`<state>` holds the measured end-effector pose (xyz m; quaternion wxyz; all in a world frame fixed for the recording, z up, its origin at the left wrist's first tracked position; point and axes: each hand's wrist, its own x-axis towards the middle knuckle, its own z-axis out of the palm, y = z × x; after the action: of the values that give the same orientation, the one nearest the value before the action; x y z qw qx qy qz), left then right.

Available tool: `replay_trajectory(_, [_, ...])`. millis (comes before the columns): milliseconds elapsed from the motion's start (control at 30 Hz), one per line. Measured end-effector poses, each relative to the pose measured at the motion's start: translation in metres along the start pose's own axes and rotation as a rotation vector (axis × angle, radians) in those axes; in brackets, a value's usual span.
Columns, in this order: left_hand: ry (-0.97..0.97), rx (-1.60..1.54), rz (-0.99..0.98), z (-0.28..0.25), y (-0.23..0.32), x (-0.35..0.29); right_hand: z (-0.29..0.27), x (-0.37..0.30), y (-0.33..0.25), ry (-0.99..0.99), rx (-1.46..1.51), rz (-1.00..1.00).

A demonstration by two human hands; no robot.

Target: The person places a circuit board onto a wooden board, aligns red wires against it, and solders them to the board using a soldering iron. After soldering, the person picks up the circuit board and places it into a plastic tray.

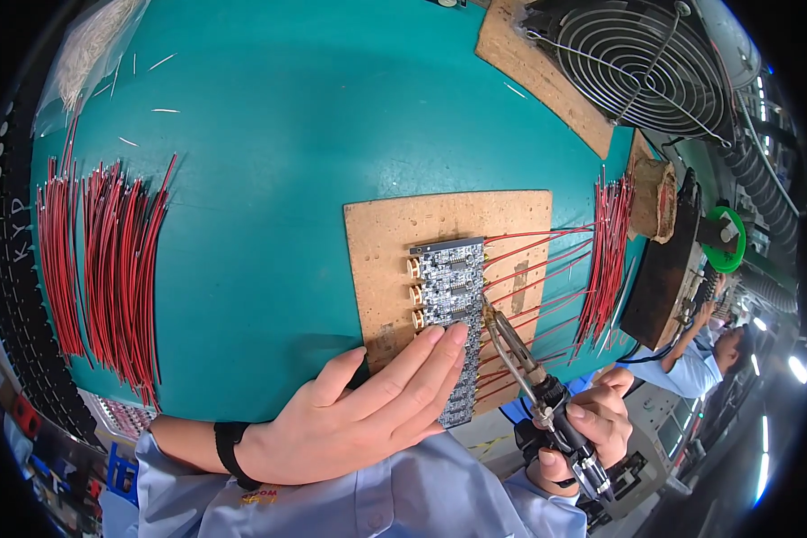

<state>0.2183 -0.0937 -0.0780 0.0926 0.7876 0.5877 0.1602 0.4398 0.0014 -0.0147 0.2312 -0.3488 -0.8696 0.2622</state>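
Observation:
A long panel of dark circuit boards point(448, 278) lies on a brown pressboard sheet point(377, 242), with brass-coloured connectors along its left edge. My left hand point(363, 403) rests flat on the panel's lower part, fingers stretched out and covering some of it. In my right hand point(596, 426) is a soldering iron point(551, 394) with a thin metal tube alongside; its tip meets the panel's right edge, though exact contact is too small to make out. Several red wires point(529, 262) run from that edge toward a wire bundle point(605, 260) on the right.
More red wires point(121, 278) lie in bundles on the green mat point(260, 117) at left. A plastic bag point(94, 54) stands far left. At far right are a fan point(641, 72), a green solder reel point(724, 239) and a dark metal block point(663, 287). Another person point(704, 363) sits beyond.

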Motion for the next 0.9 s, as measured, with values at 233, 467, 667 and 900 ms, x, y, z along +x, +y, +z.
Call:
replay_trajectory(233, [0.001,0.002,-0.001,0.0004,-0.0006,-0.0006,-0.0032,-0.0032,0.0007,-0.089,-0.024,0.006])
replay_trajectory(467, [-0.006,-0.005,0.005,-0.0001,-0.0003,-0.0003,-0.0040,-0.0049,0.0029,-0.076,-0.016,-0.019])
replay_trajectory(667, [-0.003,-0.010,0.004,-0.0001,-0.0009,0.0000,-0.0034,-0.0051,0.0012,-0.069,-0.012,-0.003])
replay_trajectory(900, [-0.011,-0.008,0.008,-0.0021,-0.0013,0.0001,-0.0040,-0.0072,0.0003,-0.059,-0.016,-0.011])
